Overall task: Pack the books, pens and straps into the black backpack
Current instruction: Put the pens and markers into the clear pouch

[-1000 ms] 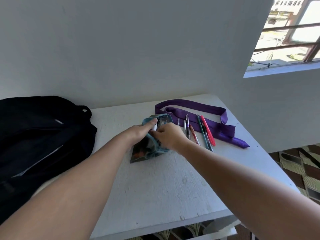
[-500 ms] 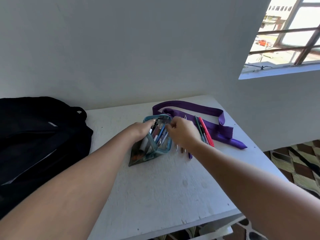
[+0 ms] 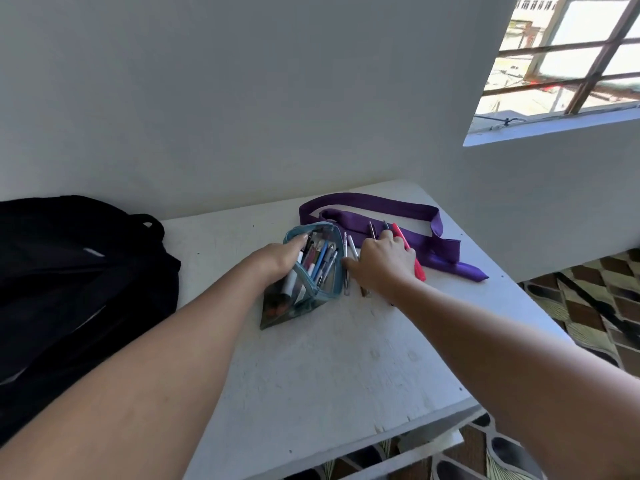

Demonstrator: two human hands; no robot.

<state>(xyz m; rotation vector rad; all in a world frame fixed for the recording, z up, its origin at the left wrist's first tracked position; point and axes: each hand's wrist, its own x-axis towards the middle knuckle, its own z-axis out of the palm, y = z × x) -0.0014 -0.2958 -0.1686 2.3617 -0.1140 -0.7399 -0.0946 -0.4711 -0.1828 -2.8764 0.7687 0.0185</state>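
The left hand (image 3: 277, 256) reaches into the mouth of a clear pencil pouch (image 3: 308, 275) with a teal zip edge, its fingers hooked over the near rim and holding the opening wide. The pouch lies on its side on the white worktop (image 3: 329, 368), and inside it several pens (image 3: 320, 259) stand packed together, white, blue and red barrels showing through the plastic. The right hand (image 3: 379, 263) lies flat over a row of loose pens just right of the pouch, fingers spread and fairly straight, pressing down on them rather than curled round any one. Two white pens (image 3: 349, 244) poke out past its thumb side, touching the pouch's edge or just beside it; a dark pen (image 3: 371, 230) and a red marker (image 3: 401, 237) stick out beyond the fingertips, the marker's lower end showing again below the hand. These loose pens lie partly across a purple strap (image 3: 381, 207), which is looped and folded along the far side of the worktop, its pointed end trailing off toward the right edge. The black backpack (image 3: 76, 271) sits at the left end of the worktop against the wall, well apart from the pouch. A barred window (image 3: 568, 60) is set in the wall at upper right, and patterned floor (image 3: 588, 306) shows beyond the worktop's right edge.
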